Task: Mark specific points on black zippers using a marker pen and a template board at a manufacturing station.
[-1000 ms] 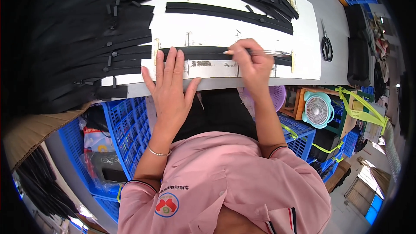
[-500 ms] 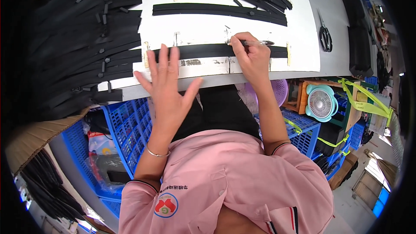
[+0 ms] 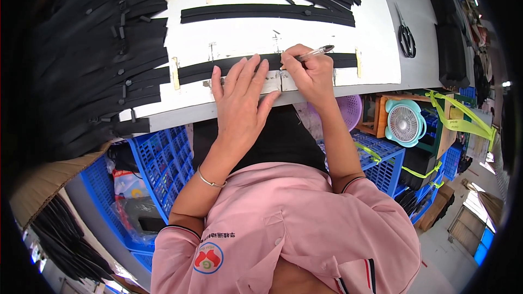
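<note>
Your left hand [image 3: 239, 100] is now flat and spread on the black zipper strip [image 3: 234, 67], fingers wide, holding nothing, just pinning the strip to the white board [image 3: 327, 27] near the bench [image 3: 180, 115] front edge. A second ago it sat a bit further left, so you've slid it in toward the pen.

Your right hand [image 3: 308, 71] is closed around a clear pen [image 3: 311, 53], tip down at the strip just right of your left fingertips. It has moved left along the strip since the earlier pictures, so the marking spot has shifted toward the middle of the strip.

My read: you're mid-mark on this strip, with the hold-down and pen brought close together for a steady line. I can't tell whether the tip is touching.

The strip lies across the board between two tan tape tabs [image 3: 175, 73]. Another black strip [image 3: 267, 12] lies further back. A pile of black zippers [image 3: 98, 43] sits left of the board, scissors [image 3: 406, 35] to the right, untouched.
</note>
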The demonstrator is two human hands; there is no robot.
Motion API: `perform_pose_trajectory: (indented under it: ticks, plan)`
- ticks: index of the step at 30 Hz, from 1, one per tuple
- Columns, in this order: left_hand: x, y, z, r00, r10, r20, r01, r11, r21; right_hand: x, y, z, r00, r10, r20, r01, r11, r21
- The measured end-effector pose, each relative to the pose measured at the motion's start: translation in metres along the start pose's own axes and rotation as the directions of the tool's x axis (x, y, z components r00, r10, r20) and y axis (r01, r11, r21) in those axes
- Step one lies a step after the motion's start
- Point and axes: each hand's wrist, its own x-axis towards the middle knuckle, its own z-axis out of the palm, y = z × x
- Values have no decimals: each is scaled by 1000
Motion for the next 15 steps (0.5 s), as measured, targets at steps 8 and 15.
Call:
perform_pose_trajectory:
  ticks: [8, 15]
  plan:
    - [1, -1, 3, 1000, -4, 7, 4, 999, 40, 1, 3, -2, 997, -77, 31, 80, 994, -80]
    - [1, 1, 3, 1000, -1, 12, 0, 998, 62, -9, 0, -47, 980, 159, -122, -110, 934, 339]
